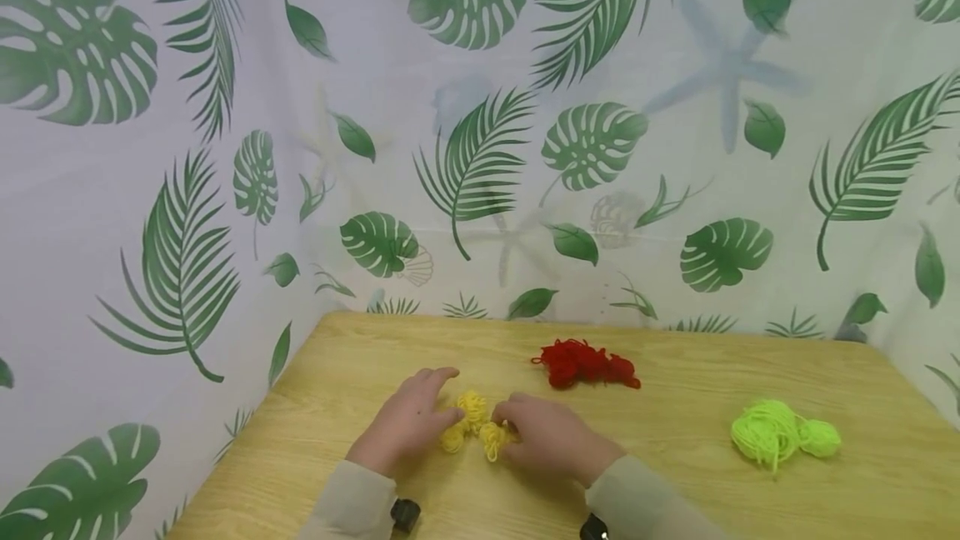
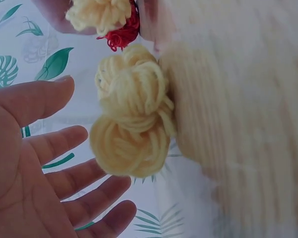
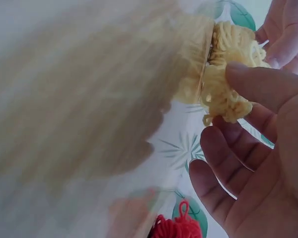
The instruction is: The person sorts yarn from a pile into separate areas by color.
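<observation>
Two bundles of yellow yarn lie close together on the wooden table. The left-hand yellow yarn bundle (image 1: 472, 412), knotted into rounded lumps, also fills the middle of the left wrist view. My left hand (image 1: 410, 418) is beside it, fingers spread and palm facing it, with a gap to the yarn in the left wrist view. My right hand (image 1: 553, 438) pinches the smaller yellow yarn bundle (image 1: 492, 441) between thumb and fingers. In the right wrist view the thumb (image 3: 260, 87) lies across that looped yarn, with fingertips at its lower side.
A red yarn bundle (image 1: 581, 363) lies farther back on the table (image 1: 420, 340). Bright green yarn (image 1: 772, 433) lies to the right, a large lump joined to a smaller one. Leaf-patterned cloth (image 1: 495, 148) hangs behind the table and along the left.
</observation>
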Tool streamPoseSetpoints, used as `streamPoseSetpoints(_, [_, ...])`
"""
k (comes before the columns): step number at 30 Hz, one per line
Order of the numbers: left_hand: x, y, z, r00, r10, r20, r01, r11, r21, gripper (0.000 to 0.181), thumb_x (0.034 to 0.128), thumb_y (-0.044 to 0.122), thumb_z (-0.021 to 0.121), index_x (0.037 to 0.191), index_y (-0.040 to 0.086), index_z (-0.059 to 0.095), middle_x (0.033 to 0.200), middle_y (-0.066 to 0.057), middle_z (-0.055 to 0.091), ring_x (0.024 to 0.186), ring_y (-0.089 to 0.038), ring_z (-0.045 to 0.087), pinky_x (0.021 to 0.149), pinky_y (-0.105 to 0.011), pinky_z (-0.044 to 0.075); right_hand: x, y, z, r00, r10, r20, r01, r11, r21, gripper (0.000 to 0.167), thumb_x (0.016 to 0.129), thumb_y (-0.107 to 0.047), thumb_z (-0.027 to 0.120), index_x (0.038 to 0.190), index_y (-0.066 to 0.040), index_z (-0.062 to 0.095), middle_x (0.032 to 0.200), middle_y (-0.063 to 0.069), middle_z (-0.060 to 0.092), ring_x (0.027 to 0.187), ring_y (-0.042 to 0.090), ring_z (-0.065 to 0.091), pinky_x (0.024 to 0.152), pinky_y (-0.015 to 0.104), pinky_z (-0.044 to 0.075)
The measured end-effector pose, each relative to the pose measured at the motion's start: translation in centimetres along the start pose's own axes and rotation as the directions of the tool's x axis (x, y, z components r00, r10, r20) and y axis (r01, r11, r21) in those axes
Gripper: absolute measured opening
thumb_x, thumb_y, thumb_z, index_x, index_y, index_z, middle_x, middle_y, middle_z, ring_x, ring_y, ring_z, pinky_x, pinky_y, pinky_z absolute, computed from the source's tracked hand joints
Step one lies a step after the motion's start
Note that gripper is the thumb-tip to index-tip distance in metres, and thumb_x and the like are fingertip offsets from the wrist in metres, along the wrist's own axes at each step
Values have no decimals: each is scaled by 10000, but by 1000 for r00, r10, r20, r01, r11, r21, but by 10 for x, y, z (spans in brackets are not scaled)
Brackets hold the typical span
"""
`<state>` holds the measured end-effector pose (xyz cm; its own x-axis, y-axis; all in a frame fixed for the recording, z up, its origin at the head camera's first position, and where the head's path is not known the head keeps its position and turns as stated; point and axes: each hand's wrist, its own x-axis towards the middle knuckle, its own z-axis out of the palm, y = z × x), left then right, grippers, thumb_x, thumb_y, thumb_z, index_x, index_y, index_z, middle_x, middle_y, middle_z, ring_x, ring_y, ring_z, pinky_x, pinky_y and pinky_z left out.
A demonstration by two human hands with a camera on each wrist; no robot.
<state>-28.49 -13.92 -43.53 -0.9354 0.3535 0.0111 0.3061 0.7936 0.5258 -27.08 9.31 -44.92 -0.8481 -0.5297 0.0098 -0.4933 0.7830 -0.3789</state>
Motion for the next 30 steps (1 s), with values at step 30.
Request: streamPoseSetpoints(30, [-4,1,-8,999,34,-5,-34,999,-4,599,972,350,665,1501,142,476,1500,-139,458,1368,-381,428,1070,-596,380,2,5,-21,998,30,-56,-34,997,-64,377,866,-469,736,1127,-198,710,1099,-11,636,917,174,587,840,429,525])
